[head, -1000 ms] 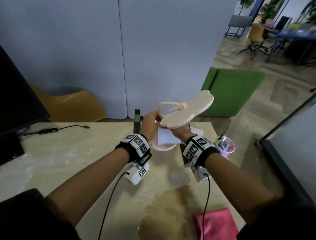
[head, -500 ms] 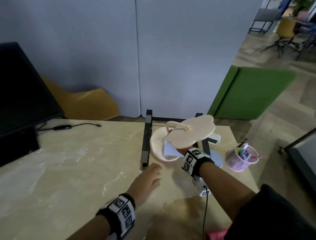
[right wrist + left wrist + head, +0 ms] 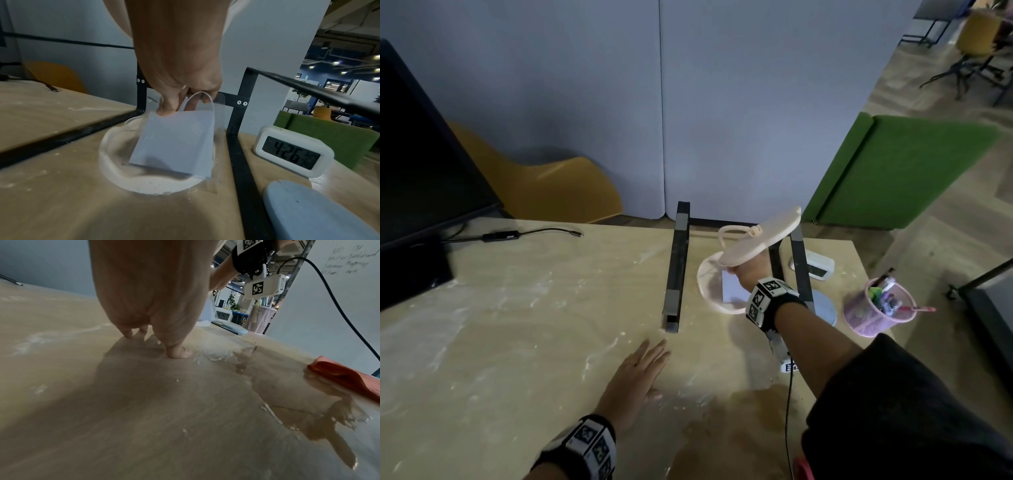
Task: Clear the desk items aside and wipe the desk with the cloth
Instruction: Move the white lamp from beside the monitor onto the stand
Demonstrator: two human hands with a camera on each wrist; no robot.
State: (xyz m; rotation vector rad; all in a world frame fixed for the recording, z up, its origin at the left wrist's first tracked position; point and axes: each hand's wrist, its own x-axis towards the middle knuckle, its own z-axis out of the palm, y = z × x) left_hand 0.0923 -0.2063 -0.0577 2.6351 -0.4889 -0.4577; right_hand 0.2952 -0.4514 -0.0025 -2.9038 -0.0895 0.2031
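My right hand (image 3: pixel 748 274) holds a flat beige cloud-shaped piece (image 3: pixel 763 236) with a loop strap, tilted up above the desk's far right. The same hand (image 3: pixel 185 100) pinches a white packet (image 3: pixel 174 142) by its top edge, and it hangs over a round white dish (image 3: pixel 115 165). My left hand (image 3: pixel 643 366) lies flat on the desk with straight fingers, just in front of the black stand's left rail (image 3: pixel 676 267); its fingertips (image 3: pixel 127 333) touch the wood. A pink cloth (image 3: pixel 345 379) lies at the near right edge beside a puddle (image 3: pixel 298 394).
A white digital clock (image 3: pixel 292 154), a pale blue round pad (image 3: pixel 308 211) and a pink mesh pen cup (image 3: pixel 876 308) stand at the right. A black monitor (image 3: pixel 421 171) and a cable (image 3: pixel 530 233) are at the left. White dusty smears cover the desk.
My left hand let go of the beige piece, drew back toward me and came down flat on the desk. The right hand still holds the piece and packet above the dish.
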